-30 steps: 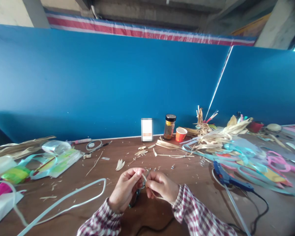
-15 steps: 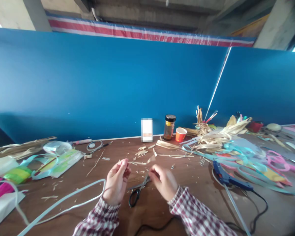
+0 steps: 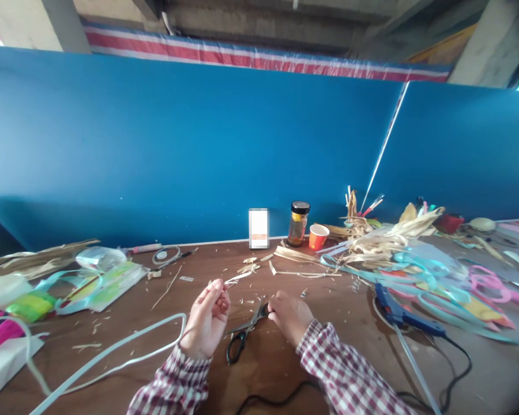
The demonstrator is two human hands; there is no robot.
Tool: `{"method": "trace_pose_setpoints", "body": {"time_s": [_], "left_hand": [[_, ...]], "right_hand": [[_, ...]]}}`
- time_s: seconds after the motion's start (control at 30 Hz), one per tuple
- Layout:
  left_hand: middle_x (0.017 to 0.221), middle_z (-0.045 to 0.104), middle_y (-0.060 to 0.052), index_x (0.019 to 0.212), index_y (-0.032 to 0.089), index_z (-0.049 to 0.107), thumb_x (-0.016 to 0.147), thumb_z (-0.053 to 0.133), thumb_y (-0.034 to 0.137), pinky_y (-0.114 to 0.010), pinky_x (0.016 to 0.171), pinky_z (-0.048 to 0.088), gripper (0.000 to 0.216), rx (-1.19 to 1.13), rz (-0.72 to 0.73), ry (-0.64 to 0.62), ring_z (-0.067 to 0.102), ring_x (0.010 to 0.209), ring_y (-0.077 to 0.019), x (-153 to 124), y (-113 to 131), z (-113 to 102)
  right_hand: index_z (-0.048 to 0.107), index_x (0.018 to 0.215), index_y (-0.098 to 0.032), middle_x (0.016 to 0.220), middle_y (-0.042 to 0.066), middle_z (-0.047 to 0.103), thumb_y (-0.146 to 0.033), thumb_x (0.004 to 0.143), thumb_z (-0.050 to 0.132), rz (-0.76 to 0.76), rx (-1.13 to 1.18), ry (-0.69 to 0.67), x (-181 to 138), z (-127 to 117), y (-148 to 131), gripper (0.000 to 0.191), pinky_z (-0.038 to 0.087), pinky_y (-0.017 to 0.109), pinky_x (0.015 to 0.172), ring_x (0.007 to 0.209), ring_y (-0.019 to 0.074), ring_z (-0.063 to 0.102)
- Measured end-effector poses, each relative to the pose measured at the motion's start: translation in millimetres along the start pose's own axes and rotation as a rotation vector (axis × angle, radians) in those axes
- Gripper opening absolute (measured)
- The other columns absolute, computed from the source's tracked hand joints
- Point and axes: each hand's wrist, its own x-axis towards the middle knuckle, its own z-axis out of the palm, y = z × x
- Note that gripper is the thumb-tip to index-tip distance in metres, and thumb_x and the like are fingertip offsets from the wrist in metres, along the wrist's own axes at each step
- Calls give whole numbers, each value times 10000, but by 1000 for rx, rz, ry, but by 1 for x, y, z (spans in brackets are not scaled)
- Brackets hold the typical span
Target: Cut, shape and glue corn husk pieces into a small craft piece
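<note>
Pinched between thumb and fingers of my left hand (image 3: pixel 207 314) is a thin pale strip of dried husk (image 3: pixel 237 278). Its free end sticks out to the right above the table. A pair of scissors with black handles (image 3: pixel 237 347) lies partly spread on the table between my hands. The fingers of my right hand (image 3: pixel 289 314) are curled together beside the scissors' far handle loop, seeming to touch it. What those fingertips hold, if anything, is hidden.
Husk scraps (image 3: pixel 248 267) litter the brown table. Behind stand a lidded jar (image 3: pixel 298 225) and an orange paper cup (image 3: pixel 318 237). To the right are a husk pile (image 3: pixel 380 242), blue glue gun (image 3: pixel 398 314) and pink scissors (image 3: pixel 493 285). A white cable (image 3: pixel 116 349) loops at left.
My right hand has shifted slightly right, uncovering more of the scissors' handle. The husk strip's free end, which reached toward my right hand, now points more up and looks shorter. My left hand barely moved.
</note>
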Motion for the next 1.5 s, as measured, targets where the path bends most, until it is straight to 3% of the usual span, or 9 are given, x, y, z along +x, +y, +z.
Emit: {"method": "trace_pose_setpoints", "body": {"time_s": [0.23,0.43,0.6,0.77,0.93,1.1,1.27,1.4,1.5], "left_hand": [[748,663,-47,766,99,660,769,587,34,-114,522,517,98,-13,40,32,600,574,-53,6,2,-6],[727,657,-35,747,102,660,710,670,59,-114,504,502,58,148,88,70,594,579,-59,7,-4,-8],[660,620,12,699,125,630,587,799,171,-126,525,497,208,301,122,68,581,590,-63,2,-12,-7],[708,638,15,886,140,679,534,828,213,-134,528,484,389,348,120,134,564,572,-52,2,-19,-6],[657,618,5,785,103,700,533,824,252,-147,513,485,318,333,57,113,548,555,-58,3,-21,-2],[649,618,-6,794,96,691,634,772,247,-142,493,495,235,385,0,133,549,529,-56,1,-20,-2],[702,637,-27,830,97,675,713,717,202,-135,484,508,163,401,-32,73,575,540,-64,0,-19,-6],[765,661,-43,853,106,667,767,650,116,-144,556,545,88,344,-110,25,617,593,-74,0,-18,-6],[777,670,-39,863,118,661,799,599,85,-151,579,556,95,316,-146,34,628,599,-73,0,-17,-5]], "right_hand": [[586,790,-181,775,47,621,-181,869,457,135,200,155,5,1,21,152,390,271,620,695,172,579],[563,846,-203,648,-27,541,-369,824,530,184,1220,230,10,6,24,171,365,232,445,461,100,454],[596,845,-179,636,-46,516,-394,676,692,239,1575,209,11,12,15,290,278,176,391,431,49,396],[608,759,-181,612,-20,558,-357,728,647,70,1331,193,7,9,13,183,358,209,449,501,97,471],[678,825,-200,692,27,640,-257,774,607,-49,847,346,-2,6,6,104,436,272,562,597,154,560],[646,966,-211,817,40,660,-230,816,563,-131,998,287,-6,7,-4,173,498,273,612,679,159,612],[638,856,-201,1154,95,558,-226,782,621,-198,950,482,-4,7,-2,80,462,365,891,1061,228,547],[581,989,-212,1035,79,589,-225,848,536,-212,1013,435,-3,10,0,149,513,319,774,905,183,595],[624,924,-203,963,77,557,-212,812,581,-155,846,526,-4,9,0,120,507,320,726,870,198,569]]}}
